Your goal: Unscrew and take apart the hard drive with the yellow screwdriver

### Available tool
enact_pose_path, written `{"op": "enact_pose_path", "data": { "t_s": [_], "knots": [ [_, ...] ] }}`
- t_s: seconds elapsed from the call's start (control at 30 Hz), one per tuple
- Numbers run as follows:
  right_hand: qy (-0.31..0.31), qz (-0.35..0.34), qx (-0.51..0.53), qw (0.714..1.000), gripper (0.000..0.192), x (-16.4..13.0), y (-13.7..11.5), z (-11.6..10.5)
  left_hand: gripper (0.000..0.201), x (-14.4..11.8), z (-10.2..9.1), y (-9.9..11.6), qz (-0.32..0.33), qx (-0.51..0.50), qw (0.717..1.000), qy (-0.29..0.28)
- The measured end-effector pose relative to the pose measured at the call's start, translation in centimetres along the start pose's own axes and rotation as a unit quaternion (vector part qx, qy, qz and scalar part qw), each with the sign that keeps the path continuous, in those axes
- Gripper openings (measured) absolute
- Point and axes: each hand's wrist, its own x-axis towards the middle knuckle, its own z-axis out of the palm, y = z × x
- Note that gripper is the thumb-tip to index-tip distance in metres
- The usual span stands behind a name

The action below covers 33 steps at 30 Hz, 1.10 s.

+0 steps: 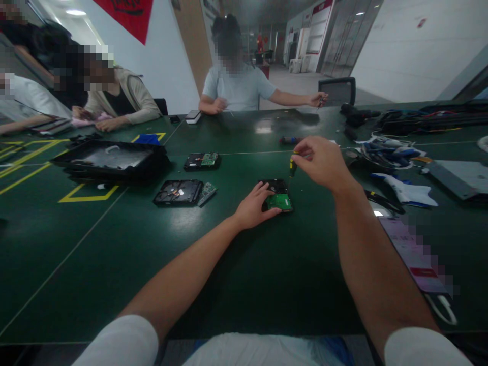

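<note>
- The left hand (253,206) is laid flat on the green table (213,264), fingers spread, with the fingertips resting against the left edge of a hard drive (277,195) – the drive is steadied, not lifted.
- The right hand (322,162) is held above the drive, its fingers pinched together around the handle of a small screwdriver (292,166), which is pointed downward toward the drive's far right corner.
- The hard drive is placed board side up near the middle of the table, just ahead of the person; a green circuit board is seen on its near end.
- Two other hard drives are set to the left: one (178,192) with a loose circuit board (207,193) touching its right side, another (202,161) farther back.
- A stack of black trays (110,160) is found farther left, over yellow floor-style markings.
- To the right, a heap of tools (387,152) and a bundle of cables (427,119) are spread – well apart from the hands.
- Across the table a seated person (238,84) is seen with a thin tool held in an outstretched hand; more people (114,94) are seated at the far left.
</note>
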Motion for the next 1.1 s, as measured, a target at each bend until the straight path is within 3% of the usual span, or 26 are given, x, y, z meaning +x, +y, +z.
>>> {"op": "enact_pose_path", "data": {
  "t_s": [0.4, 0.7, 1.1],
  "knots": [
    [-0.024, -0.024, -0.029, 0.999, 0.02, 0.17, 0.54, -0.08, 0.07, 0.0, 0.06, -0.08, 0.003, -0.004, 1.0, 0.005],
    [0.0, 0.033, 0.023, 0.999, 0.013, -0.07, 0.44, 0.15, 0.071, -0.01, 0.09, -0.12, 0.004, -0.001, 1.0, 0.005],
    [-0.022, -0.011, -0.013, 1.0, 0.016, 0.1, 0.55, 0.01, 0.069, -0.02, 0.1, -0.15, 0.005, -0.008, 1.0, 0.007]
  ]
}}
